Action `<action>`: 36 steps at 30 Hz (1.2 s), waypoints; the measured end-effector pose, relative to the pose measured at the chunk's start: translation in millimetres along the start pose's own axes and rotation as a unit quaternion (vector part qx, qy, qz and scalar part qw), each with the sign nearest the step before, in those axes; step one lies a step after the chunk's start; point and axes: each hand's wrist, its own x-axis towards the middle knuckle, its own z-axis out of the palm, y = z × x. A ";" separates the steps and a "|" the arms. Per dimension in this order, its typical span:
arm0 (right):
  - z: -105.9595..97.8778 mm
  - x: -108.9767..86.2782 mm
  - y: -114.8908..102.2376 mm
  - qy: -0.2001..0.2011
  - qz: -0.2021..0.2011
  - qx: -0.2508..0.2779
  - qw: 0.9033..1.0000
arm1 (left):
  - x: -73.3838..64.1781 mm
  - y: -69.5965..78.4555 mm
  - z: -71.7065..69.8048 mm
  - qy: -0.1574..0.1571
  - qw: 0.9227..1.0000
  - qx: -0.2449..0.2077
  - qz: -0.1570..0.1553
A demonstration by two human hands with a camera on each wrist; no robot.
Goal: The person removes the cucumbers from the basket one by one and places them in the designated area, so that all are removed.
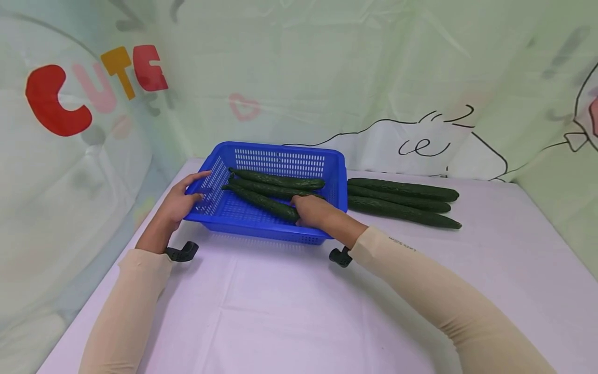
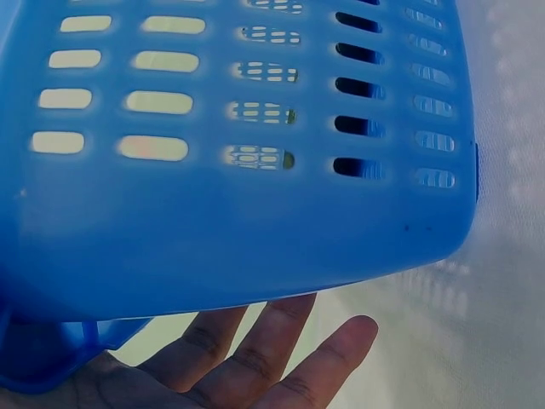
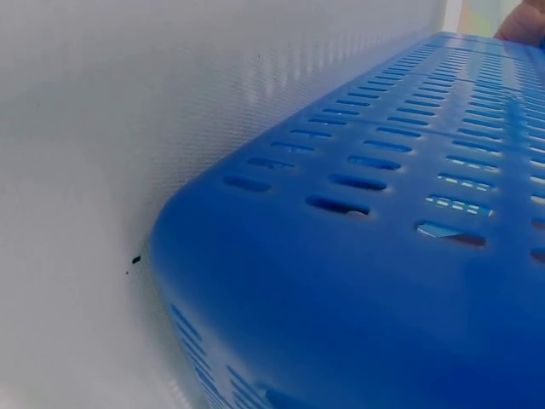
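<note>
A blue plastic basket [image 1: 261, 228] with slotted walls stands on the table and holds several long dark green cucumbers [image 1: 280, 179]. My left hand [image 1: 176, 203] grips the basket's left end, with a finger and the thumb over the rim. From the left wrist, fingers [image 2: 255, 362] show beside the slotted wall. Inside the basket, my right hand [image 1: 313, 212] grips the thick right end of the front cucumber [image 1: 261, 200]. Its fingertips are partly hidden. The right wrist view holds mostly the basket's outer wall [image 3: 341, 290]; the right hand's grip is out of sight there.
More cucumbers [image 1: 402, 200] lie side by side on the table, just right of the basket. A pale cloth [image 1: 280, 311] covers the table. Printed curtains [image 1: 299, 78] hang behind and at the sides. Black wrist cameras [image 1: 183, 252] sit under both forearms.
</note>
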 end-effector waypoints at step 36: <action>1.6 -3.5 2.5 0.081 -0.037 0.082 0.993 | 0.0 0.6 0.2 -0.004 1.000 -0.005 -0.001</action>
